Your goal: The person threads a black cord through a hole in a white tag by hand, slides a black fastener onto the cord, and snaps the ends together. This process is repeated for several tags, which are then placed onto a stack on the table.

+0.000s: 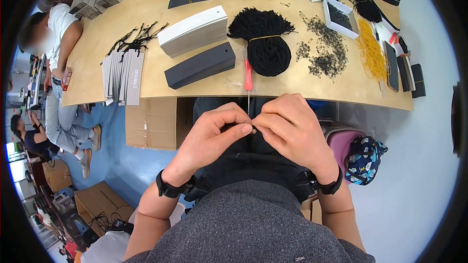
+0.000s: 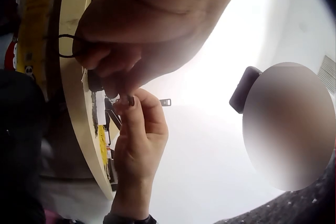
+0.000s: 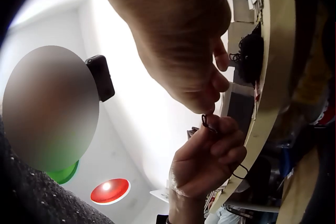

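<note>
In front of the table edge, my left hand (image 1: 217, 129) and right hand (image 1: 295, 126) meet at their fingertips. Between them they pinch a thin black cord (image 3: 205, 121), which makes a tiny loop at the left fingertips. More of this cord (image 2: 65, 46) curves out from the far side of my left hand. My right thumb and forefinger (image 2: 137, 113) close on a small dark bit at the tip. Just beyond the hands lies a red-handled tool (image 1: 248, 77), its thin metal shaft pointing toward them over the edge.
On the table (image 1: 195, 95) are a tied bundle of black cords (image 1: 269, 51), loose small dark pins (image 1: 326, 53), a white box (image 1: 340, 18), yellow bands (image 1: 371, 51), dark card stack (image 1: 200, 65), white card stack (image 1: 193, 31) and corded tags (image 1: 122, 77). A cardboard box (image 1: 151, 124) stands below.
</note>
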The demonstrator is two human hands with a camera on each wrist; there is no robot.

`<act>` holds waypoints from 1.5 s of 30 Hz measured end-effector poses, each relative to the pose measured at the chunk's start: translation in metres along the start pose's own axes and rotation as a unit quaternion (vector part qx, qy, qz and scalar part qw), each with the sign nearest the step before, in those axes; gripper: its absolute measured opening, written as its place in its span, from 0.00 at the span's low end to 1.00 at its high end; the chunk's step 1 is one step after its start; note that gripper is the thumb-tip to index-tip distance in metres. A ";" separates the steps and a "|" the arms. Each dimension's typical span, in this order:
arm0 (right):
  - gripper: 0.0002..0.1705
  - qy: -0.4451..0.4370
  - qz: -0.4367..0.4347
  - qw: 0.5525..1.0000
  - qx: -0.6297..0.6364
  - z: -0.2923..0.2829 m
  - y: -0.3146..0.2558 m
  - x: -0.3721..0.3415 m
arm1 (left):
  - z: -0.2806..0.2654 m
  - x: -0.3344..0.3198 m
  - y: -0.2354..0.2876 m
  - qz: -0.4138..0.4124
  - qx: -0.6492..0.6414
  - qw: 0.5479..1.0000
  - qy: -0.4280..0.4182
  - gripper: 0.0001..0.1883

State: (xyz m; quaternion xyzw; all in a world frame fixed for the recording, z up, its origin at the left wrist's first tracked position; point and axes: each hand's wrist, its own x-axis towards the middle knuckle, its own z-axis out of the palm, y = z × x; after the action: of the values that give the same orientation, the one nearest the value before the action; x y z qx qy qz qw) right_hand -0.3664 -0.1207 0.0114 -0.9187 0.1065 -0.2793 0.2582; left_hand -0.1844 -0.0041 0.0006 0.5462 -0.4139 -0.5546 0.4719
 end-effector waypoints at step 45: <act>0.10 0.098 0.188 0.972 0.103 0.026 -0.008 -0.007 | 0.016 0.003 -0.012 0.016 -0.051 0.987 0.152 0.07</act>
State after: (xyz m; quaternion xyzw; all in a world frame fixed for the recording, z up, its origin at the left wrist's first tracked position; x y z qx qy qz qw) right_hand -0.3571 -0.1010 -0.0058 -0.8191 0.2724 -0.3239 0.3872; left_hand -0.2007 -0.0055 -0.0110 0.5925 -0.3177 -0.4778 0.5654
